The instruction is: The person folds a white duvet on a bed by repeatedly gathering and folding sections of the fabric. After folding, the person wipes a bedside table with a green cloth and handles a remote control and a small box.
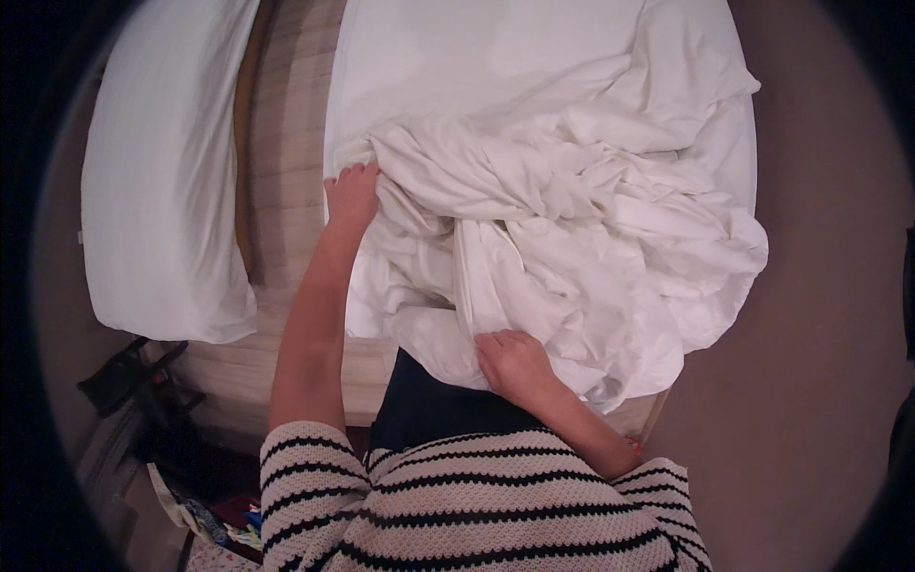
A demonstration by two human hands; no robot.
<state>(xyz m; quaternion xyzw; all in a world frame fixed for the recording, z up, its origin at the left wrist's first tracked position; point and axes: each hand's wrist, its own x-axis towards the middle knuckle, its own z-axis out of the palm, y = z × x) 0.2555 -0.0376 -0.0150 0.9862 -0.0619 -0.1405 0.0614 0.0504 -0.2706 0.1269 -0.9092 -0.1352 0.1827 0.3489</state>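
Observation:
A large heap of crumpled white bed linen, likely a duvet cover, lies in front of me on a white-sheeted mattress. My left hand grips the linen at the mattress's left edge, with the arm stretched out and the fingertips partly hidden in the folds. Close to my body, my right hand is closed on a fold of the same linen. Between the two hands the cloth is twisted and bunched. Its near edge hangs over the mattress end against my dark trousers.
Left of the mattress runs a wood-grain surface. Beyond it is a long white-covered cushion or mattress with a brown edge strip. A dark strapped object and mixed fabrics lie lower left. Brown floor spans the right.

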